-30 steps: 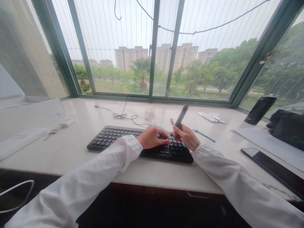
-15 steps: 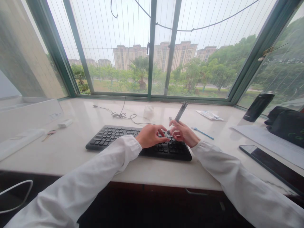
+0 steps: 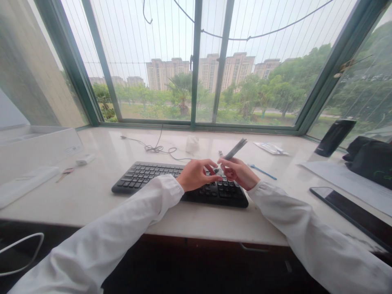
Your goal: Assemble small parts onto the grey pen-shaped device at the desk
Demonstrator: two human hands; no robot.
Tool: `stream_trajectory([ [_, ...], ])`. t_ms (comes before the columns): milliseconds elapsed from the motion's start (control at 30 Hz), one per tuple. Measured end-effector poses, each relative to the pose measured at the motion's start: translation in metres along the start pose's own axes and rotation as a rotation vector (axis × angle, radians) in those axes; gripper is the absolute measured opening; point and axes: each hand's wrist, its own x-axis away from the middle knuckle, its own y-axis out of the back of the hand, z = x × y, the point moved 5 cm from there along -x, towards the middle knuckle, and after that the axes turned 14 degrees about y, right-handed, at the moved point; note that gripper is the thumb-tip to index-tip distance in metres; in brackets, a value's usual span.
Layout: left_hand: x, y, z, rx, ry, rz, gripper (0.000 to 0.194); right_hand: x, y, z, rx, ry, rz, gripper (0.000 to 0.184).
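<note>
Right-hand grip [image 3: 238, 173] on grey pen [image 3: 234, 149], black keyboard [image 3: 147, 175], white counter [image 3: 92, 204], green-framed window [image 3: 197, 61]

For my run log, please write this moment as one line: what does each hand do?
left hand: reaches lower end of pen | right hand: holds grey pen | under hands: black keyboard

We get flat, pale daylight through the window [image 3: 153, 41] beyond the fingers [image 3: 208, 166], soft glare on the worktop [image 3: 196, 220] behind them, faint shadows beneath them, and wide-angle bending towards the frame's edges.
</note>
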Motion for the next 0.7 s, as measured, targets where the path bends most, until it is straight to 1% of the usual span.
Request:
stream_trajectory([
  [100, -0.001, 0.002, 0.000, 0.064, 0.018, -0.030, 0.039, 0.000, 0.001, 0.001, -0.035, 0.018, -0.031, 0.036],
  [233, -0.003, 0.002, 0.002, 0.070, 0.034, -0.027, 0.038, 0.001, 0.001, 0.004, -0.102, 0.053, -0.045, 0.034],
  [300, -0.003, 0.002, 0.004, 0.037, 0.038, -0.026, 0.039, 0.000, 0.004, 0.008, -0.131, 0.098, -0.096, 0.032],
  [367, -0.003, 0.002, 0.006, -0.017, 0.034, -0.037, 0.038, -0.001, 0.009, 0.013, -0.155, 0.174, -0.168, 0.029],
  [467, -0.003, 0.002, 0.007, -0.119, -0.014, -0.036, 0.036, -0.003, 0.019, 0.019, -0.144, 0.272, -0.294, 0.026],
  [567, -0.003, -0.001, 0.007, -0.185, -0.077, 0.030, 0.027, -0.007, 0.032, 0.017, -0.087, 0.264, -0.379, 0.024],
  [633, -0.003, -0.002, 0.007, -0.200, -0.091, 0.059, 0.019, -0.010, 0.039, 0.014, -0.051, 0.226, -0.393, 0.023],
  [700, -0.004, -0.002, 0.009, -0.189, -0.087, 0.055, 0.016, -0.012, 0.045, 0.011, -0.006, 0.198, -0.402, 0.024],
])
